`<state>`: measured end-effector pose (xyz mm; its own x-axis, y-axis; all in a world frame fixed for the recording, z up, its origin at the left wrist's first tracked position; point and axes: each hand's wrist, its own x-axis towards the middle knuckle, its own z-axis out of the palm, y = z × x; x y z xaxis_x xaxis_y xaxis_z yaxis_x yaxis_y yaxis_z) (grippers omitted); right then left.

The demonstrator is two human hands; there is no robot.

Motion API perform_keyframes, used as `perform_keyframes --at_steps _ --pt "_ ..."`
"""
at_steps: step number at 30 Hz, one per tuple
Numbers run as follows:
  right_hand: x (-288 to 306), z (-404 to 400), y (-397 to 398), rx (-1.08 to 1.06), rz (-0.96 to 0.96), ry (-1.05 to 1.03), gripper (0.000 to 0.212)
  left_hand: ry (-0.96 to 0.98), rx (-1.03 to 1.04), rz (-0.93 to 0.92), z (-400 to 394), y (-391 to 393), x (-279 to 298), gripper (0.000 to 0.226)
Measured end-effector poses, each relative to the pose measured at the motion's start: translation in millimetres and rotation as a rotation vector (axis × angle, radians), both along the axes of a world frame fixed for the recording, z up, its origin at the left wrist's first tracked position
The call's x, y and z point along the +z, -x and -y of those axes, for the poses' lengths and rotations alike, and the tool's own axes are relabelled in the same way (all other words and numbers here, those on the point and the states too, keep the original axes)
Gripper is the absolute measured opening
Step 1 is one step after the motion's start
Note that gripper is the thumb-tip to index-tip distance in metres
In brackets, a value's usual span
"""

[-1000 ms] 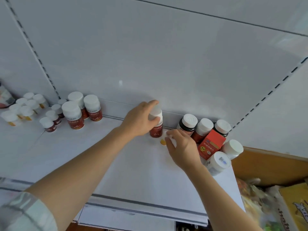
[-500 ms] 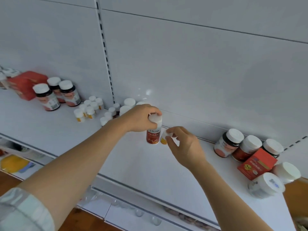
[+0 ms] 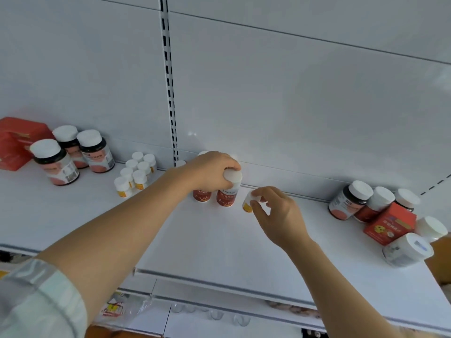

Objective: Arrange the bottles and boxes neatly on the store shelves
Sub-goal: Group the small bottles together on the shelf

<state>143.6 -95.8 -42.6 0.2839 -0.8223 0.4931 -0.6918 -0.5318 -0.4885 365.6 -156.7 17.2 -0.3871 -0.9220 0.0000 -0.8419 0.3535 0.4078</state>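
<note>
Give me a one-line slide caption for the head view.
Left hand grips a red-labelled bottle by its cap; right hand pinches a small yellow-labelled bottle beside it.

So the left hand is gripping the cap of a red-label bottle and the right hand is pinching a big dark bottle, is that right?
Not quite. The head view shows the right hand pinching a small white bottle with a yellow label, not a big dark one. The left hand does grip the cap of a red-label bottle.
</note>
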Motion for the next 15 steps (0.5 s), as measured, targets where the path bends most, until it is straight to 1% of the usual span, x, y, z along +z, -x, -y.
perform_keyframes --at_steps 5,12,15 --pt "-3.3 -8.6 -14.6 -0.053 -0.008 -0.009 0.014 0.079 -0.027 -0.001 1.5 -8.9 -12.8 0.036" --pt "-4.9 -8.8 -17.8 -0.045 -0.012 -0.022 0.013 0.217 -0.061 0.057 0.1 -11.3 -24.0 0.028" --pt "-3.9 -6.6 -15.5 -0.049 -0.022 -0.018 0.013 0.239 -0.069 0.074 0.9 -11.8 -23.0 0.030"
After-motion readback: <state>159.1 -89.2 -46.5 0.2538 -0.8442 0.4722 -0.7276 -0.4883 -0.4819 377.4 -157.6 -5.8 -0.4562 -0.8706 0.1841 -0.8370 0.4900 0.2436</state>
